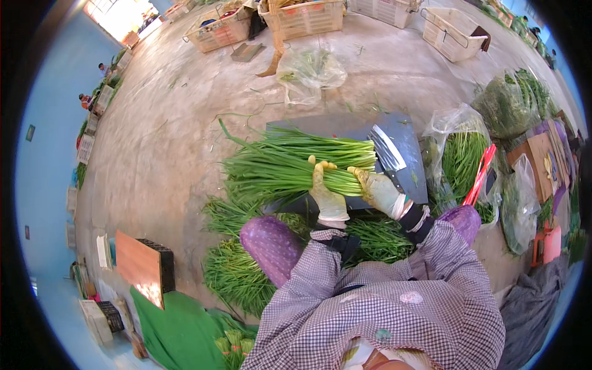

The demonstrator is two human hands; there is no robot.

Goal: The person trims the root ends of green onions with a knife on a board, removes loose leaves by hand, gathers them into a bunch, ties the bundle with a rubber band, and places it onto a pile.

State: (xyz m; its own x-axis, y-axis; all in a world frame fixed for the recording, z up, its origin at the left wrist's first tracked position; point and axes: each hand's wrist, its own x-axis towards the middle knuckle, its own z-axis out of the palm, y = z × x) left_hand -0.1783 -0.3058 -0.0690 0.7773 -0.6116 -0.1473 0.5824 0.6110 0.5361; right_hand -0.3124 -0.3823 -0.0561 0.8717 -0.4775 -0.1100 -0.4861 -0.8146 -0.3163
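A thick bundle of garlic chives (pixel 290 161) lies over a dark board (pixel 410 139) in front of me, green leaves to the left and pale stalk ends to the right. My left hand (pixel 328 196), in a whitish, yellow-stained glove, is closed over the near side of the bundle. Gloved too, my right hand (pixel 377 190) closes on the stalks near their pale ends. Just beyond its fingers, a broad-bladed knife (pixel 388 151) rests on the board, its dark handle close to that hand. The undersides of both hands are hidden.
Loose chives (pixel 237 274) are heaped by my knees. To the right stand a clear bag of greens (pixel 462 154), red strips (pixel 481 176) and another full bag (pixel 505 108). White crates (pixel 308 18) line the far side. A brown panel (pixel 140 262) leans at left.
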